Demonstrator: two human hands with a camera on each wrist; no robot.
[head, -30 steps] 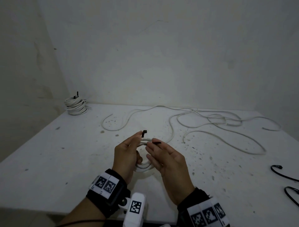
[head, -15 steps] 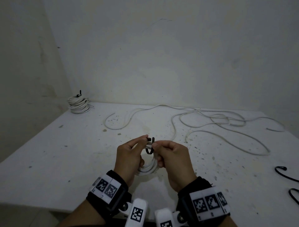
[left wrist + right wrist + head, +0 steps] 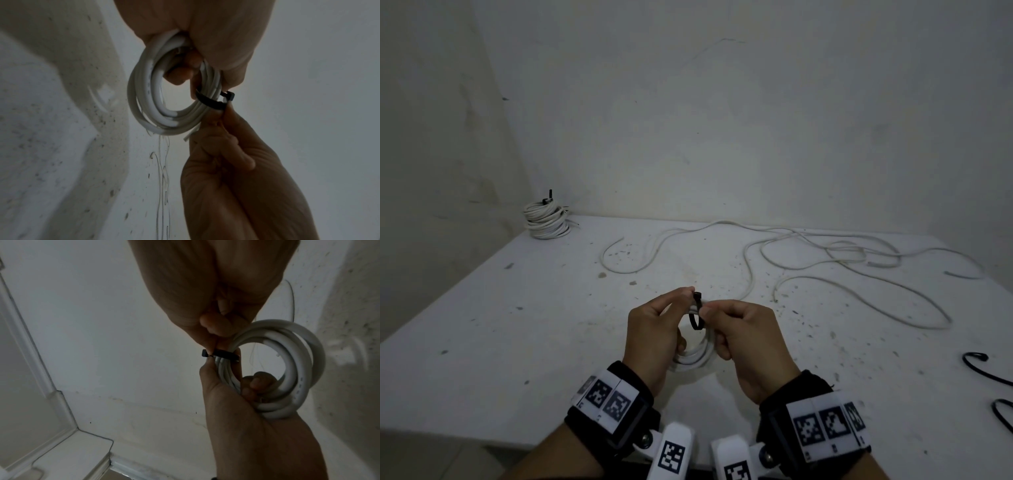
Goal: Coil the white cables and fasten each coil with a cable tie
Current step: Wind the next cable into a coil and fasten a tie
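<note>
While the black cable tie (image 3: 209, 102) sits looped round one side of the small white cable coil (image 3: 152, 100), it looks only loosely closed, with slack between strap and strands. The coil is held up in the air in front of the person, above the near part of the white table (image 3: 517, 342). The left hand (image 3: 654, 329) has its lower fingers curled through the coil and its thumb and forefinger up by the tie's square head. The right hand (image 3: 746, 339) is clamped on the strap, fingertips pinched tight just beside the head.

From here I'd say the risk is the tail missing the head or slipping out before the ratchet bites, since both grips crowd one tiny spot. A hard tug could also drag the tie along the coil or let a turn spring loose; one cut end (image 3: 190, 134) already pokes out below the strap. I cannot tell whether the tail is through the head yet.

Compared with half a second ago, the strap is drawn closer round the strands and the hands sit nearer together; a second ago the right hand was still open-fingered, with the tie unbent.

Further off, loose white cable (image 3: 859, 274) sprawls across the far right of the table, a finished tied coil stack (image 3: 546, 221) stands in the far left corner, and spare black ties (image 3: 989, 373) lie at the right edge.
</note>
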